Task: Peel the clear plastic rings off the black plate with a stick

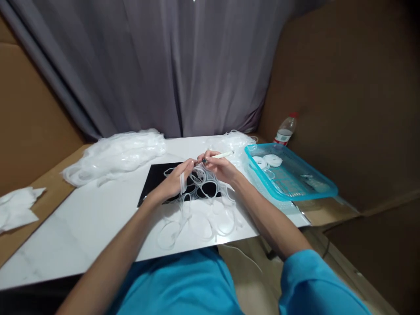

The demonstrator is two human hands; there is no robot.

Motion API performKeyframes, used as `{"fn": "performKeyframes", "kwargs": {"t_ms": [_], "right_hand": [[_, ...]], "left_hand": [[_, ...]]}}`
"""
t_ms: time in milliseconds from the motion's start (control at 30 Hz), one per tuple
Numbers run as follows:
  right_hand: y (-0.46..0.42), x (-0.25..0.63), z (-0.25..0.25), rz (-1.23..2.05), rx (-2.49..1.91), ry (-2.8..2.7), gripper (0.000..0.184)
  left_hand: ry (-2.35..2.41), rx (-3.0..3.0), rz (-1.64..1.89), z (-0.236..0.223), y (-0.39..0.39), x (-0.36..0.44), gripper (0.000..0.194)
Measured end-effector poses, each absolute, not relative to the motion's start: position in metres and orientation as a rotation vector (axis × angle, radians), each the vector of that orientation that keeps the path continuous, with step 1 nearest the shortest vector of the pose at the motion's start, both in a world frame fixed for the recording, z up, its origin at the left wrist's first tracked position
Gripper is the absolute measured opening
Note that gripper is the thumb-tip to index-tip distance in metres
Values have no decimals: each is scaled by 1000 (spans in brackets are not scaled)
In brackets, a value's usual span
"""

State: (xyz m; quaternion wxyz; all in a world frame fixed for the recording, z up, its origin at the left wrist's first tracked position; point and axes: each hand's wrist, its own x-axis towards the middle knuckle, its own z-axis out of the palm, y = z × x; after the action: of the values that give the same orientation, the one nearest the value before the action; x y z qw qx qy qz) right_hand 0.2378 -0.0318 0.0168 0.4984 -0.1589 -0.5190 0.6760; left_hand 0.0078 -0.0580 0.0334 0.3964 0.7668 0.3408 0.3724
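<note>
"What do your two hands have hold of?"

"Your left hand (177,177), at 12 o'clock from your seat, is closed on thin white cords (205,175), with some strands wrapped across it. Your right hand (218,164), just beside it, grips a slim white pen-like tool (223,155), whose dark end points toward your left fingertips. You bring both sets of fingertips close together; what lies between them is too small to tell."

"And where do the cords run?"

"They hang in tangled loops below your hands, over the black mat (151,175) and on toward you, to 6 o'clock of your hands, across the white tabletop (82,223)."

"What lies around you?"

"At 11 o'clock from your seat you have a large, glossy white bundle (114,153). Between 12 and 1, a smaller white heap (234,141) lies past your right hand. The blue basket (293,194) is between 1 and 2, with white round coils (273,160) inside on its left side. Behind it, at 1 o'clock, a clear bottle with a red cap (285,131) leans slightly right. Toward 10 you have crumpled white sheets (18,208), and a grey curtain (213,65) hangs at 12, behind the tabletop."
</note>
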Motion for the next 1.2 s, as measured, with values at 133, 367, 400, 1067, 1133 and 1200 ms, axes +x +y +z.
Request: {"fn": "performKeyframes", "kwargs": {"t_ms": [133, 367, 400, 1067, 1133, 1200], "right_hand": [[-26, 242, 13, 1572, -443, -1150, 30], [-14, 238, -5, 1568, -513, -1150, 22], [-14, 237, -5, 1572, -520, -1161, 23], [-20, 247, -3, 1624, -651, -1502, 20], [-19, 245, -4, 1576, -650, -1481, 23], [-19, 244, -4, 1538, -650, -1465, 25]], "left_hand": [[754, 1789, 929, 15, -39, 12, 60], [728, 1641, 971, -12, -33, -10, 56], [720, 1634, 960, -13, -32, -12, 55], [692, 1617, 930, -4, -32, -18, 40], [699, 1604, 929, -4, -32, -17, 40], [706, 1594, 921, -4, -32, -17, 40]]}}
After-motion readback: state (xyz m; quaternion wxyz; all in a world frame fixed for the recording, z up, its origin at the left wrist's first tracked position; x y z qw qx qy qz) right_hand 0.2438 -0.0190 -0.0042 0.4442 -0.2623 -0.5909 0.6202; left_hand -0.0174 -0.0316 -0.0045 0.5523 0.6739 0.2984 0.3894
